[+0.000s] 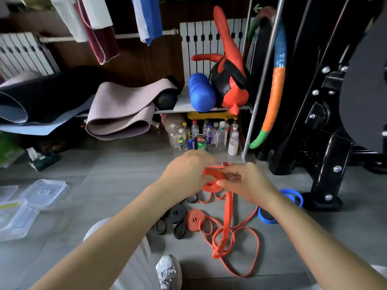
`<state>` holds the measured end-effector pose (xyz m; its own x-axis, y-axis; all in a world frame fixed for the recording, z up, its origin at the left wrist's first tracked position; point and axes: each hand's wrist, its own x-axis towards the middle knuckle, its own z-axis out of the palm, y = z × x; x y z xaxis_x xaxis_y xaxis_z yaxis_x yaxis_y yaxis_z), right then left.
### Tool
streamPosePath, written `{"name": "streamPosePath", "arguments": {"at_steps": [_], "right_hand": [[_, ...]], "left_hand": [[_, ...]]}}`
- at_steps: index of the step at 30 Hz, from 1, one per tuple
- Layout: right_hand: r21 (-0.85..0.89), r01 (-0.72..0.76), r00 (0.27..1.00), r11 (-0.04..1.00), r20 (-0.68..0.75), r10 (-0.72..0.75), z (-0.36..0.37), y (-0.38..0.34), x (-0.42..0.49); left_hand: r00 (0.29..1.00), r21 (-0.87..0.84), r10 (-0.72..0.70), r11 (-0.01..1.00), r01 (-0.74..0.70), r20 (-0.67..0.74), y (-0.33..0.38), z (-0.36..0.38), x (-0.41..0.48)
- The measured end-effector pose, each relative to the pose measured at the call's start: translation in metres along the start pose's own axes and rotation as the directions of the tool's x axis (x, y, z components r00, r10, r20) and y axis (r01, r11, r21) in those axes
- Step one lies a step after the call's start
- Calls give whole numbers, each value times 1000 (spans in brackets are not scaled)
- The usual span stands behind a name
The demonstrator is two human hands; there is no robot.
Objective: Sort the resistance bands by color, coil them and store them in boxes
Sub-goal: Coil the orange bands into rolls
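one orange band (215, 174) is gripped as a part-wound coil by the left hand (188, 172) and pinched by the right hand (247, 183), both kept close together, seemingly so it cannot spring loose, its tail trailing below them.

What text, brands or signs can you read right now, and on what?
"PEPSI": blue can, lettering running along its side.
Green can: lettering too blurred to read.
Bottles: labels too small to read.
Green sign: an arrow, no legible words.
Coiled black band and coiled orange band: one small pale mark each, unreadable.
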<state>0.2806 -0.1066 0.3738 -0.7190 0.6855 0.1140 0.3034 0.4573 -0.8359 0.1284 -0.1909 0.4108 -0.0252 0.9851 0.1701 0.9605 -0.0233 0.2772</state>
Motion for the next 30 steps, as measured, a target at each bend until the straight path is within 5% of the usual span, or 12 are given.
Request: {"name": "streamPosePath", "arguments": {"at_steps": [3,7,11,18,22,25,27,30], "right_hand": [[31,-6,999,1000,-39,7,-1,-2,0],[177,13,995,984,-99,4,-5,0,-1],[229,6,989,973,-144,28,-6,-1,-4],[-5,122,942,992,-315,-117,-3,-3,-7],[407,50,966,912,-252,59,6,0,-10],[531,13,957,848,-251,143,15,8,-13],[532,0,960,847,-237,149,18,11,-14],[330,-4,986,944,-156,59,15,11,-15]], "left_hand": [[1000,-7,2,1000,-2,31,0,-4,1],[975,-334,-173,935,118,-141,-4,-4,-1],[930,-625,-319,768,141,-182,-6,1,-7],[852,-793,-472,597,121,-225,2,13,-15],[829,-963,-551,263,64,-95,10,16,-21],[836,-996,-546,33,85,53,14,24,-26],[841,-976,-537,138,167,68,12,28,-28],[924,-622,-358,756,204,-132,1,27,-31]]}}
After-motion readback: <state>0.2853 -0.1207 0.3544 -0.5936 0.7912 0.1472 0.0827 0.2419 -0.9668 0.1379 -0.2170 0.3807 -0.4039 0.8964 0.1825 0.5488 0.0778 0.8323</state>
